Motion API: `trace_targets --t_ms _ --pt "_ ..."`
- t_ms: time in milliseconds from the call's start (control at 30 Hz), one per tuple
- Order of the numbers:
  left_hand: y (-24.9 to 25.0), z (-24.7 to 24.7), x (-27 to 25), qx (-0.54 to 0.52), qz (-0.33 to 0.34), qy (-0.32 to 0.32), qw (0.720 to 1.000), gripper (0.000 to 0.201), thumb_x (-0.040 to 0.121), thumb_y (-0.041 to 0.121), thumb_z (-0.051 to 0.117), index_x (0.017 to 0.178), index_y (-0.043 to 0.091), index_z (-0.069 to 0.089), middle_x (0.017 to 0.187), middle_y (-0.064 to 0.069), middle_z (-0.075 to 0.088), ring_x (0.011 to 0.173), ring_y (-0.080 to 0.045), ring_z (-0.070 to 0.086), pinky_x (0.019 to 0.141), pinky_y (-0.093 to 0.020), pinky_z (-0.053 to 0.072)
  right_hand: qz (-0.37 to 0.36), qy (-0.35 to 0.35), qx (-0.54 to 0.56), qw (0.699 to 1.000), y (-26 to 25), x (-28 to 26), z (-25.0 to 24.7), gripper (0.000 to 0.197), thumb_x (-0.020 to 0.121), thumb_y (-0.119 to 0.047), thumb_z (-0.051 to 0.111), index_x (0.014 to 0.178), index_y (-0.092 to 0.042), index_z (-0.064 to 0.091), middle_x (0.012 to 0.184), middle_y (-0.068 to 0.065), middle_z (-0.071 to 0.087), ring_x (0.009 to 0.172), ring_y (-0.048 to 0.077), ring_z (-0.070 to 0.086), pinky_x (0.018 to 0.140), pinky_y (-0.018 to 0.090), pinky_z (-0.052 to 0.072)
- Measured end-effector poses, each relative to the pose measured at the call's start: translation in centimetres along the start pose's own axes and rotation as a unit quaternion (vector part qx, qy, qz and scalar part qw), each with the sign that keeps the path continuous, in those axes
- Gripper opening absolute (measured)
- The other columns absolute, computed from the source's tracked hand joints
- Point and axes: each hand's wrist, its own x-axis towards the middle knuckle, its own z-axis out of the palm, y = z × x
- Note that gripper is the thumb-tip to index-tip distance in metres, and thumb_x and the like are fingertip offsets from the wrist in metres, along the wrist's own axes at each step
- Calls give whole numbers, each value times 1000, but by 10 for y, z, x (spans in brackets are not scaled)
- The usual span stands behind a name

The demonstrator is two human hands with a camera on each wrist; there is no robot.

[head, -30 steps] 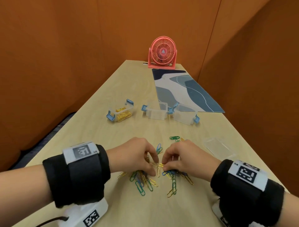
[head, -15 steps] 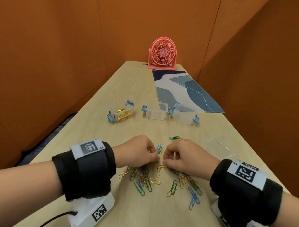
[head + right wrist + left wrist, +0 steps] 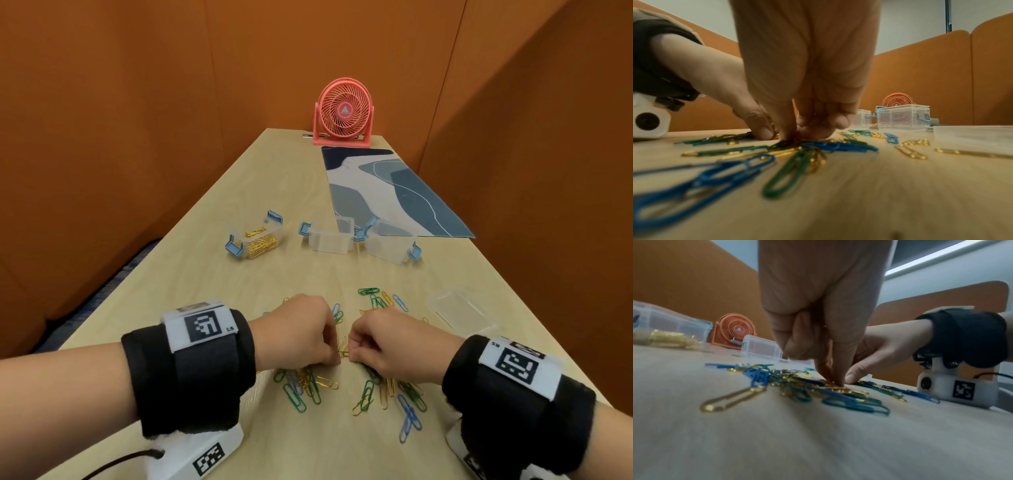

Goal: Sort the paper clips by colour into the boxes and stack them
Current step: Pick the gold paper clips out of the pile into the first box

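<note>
My left hand (image 3: 301,334) and my right hand (image 3: 387,346) are side by side on the table (image 3: 212,274), near its front edge, fingertips almost touching. Under and around them lie the loose paper clips (image 3: 373,394), spread in front of, behind and to both sides of my hands. Further back stand three boxes in a row: the left box (image 3: 255,238) has clips in it, the middle box (image 3: 330,238) and the right box (image 3: 390,246) stand close together. A lid (image 3: 459,308) lies to the right of my right hand. Behind the boxes, on the right, lies a mat (image 3: 387,185), and a fan (image 3: 342,116) stands at the far end.
</note>
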Motion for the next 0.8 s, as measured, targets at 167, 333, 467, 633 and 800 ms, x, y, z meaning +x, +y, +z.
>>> trace_targets --t_ms 167,333,467,633,800 --pt "1 4 1 61 6 -62 996 30 91 30 51 105 7 61 98 -12 66 79 -17 50 67 -25 40 -19 16 -41 999 1 -1 0 24 91 -18 49 69 -26 46 68 -17 44 65 1 44 59 12 34" --pt "-1 -10 0 11 11 -70 997 16 94 31 43 91 16 45 79 3 49 74 -17 45 67 -27 37 -38 104 7 994 1 -3 -5 12 90 -18 50 79 -23 53 79 -7 52 70 4 44 68 13 35" --pt "-3 -16 1 -34 39 -60 997 18 97 28 36 83 19 44 79 4 49 71 -12 44 64 -25 37 -53 164 58 983 -1 -4 -9 8 90 -22 56 86 -19 63 82 -6 57 72 4 48 65 9 37" --pt "-3 -22 5 -346 -44 -54 936 24 95 13 33 76 14 48 64 1 47 49 -8 38 42 -16 32 -51 229 145 961 -1 -6 -11 4 86 -22 63 89 -19 64 69 -13 55 67 1 51 59 8 38" --pt "-17 -35 3 -576 -94 -126 802 18 77 4 30 74 8 47 67 -10 53 54 -18 46 42 -20 39 -26 130 109 985 5 -22 -11 17 75 -38 72 79 -24 64 72 -9 59 64 10 55 60 19 46"
